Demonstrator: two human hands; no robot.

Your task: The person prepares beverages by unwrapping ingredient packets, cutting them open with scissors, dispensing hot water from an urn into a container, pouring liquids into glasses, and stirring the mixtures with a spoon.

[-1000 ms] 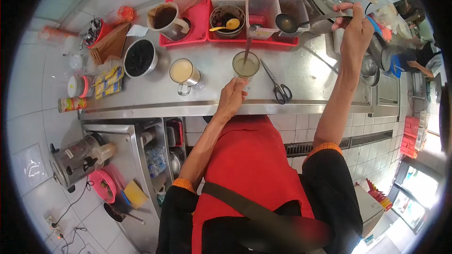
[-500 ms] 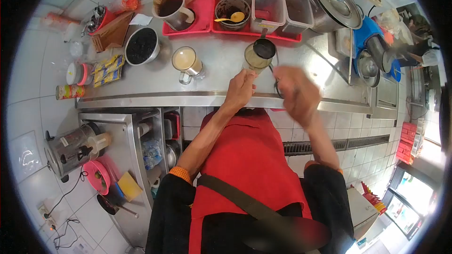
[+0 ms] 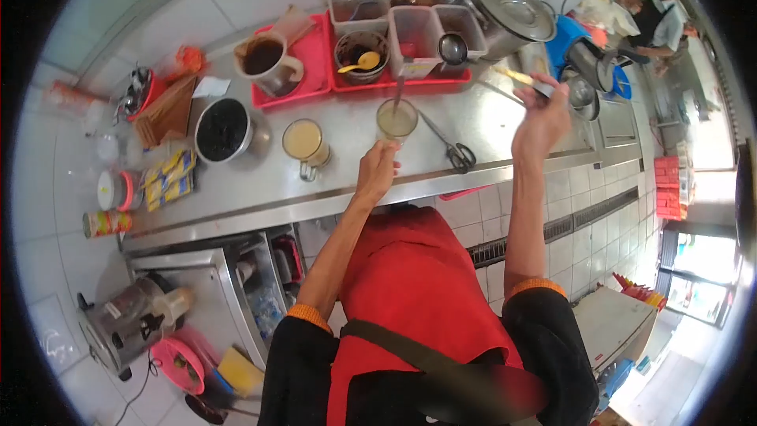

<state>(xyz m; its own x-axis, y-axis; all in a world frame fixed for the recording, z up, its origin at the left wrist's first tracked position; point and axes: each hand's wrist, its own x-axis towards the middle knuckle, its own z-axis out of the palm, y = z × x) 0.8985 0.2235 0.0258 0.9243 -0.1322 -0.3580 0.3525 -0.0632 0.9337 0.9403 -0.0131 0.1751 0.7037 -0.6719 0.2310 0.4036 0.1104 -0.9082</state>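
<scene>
My left hand [image 3: 378,172] is closed at the near side of a glass mug [image 3: 397,121] with cloudy, pale contents. A dark spoon-like handle [image 3: 399,88] sticks up out of it. My right hand [image 3: 542,122] is raised to the right, closed round a handle with a yellowish part. This handle appears to lead to a small round ladle [image 3: 453,49] in front of the clear plastic boxes; blur hides the join. Black-handled scissors [image 3: 457,154] lie between my hands on the steel counter. Left of the held mug stands another glass mug [image 3: 303,140] of milky brown drink.
Red trays [image 3: 315,87] bear a jug of dark liquid [image 3: 266,59], a pot with a yellow spoon [image 3: 363,57] and plastic boxes [image 3: 414,35]. A bowl of black contents [image 3: 223,130] stands left. A lidded steel pot [image 3: 512,16] is behind right; another person [image 3: 662,24] is beyond.
My right hand has lifted away to the right, and the round ladle has gone from above the held mug to near the boxes. My left hand stays at the mug. The view has shifted.
</scene>
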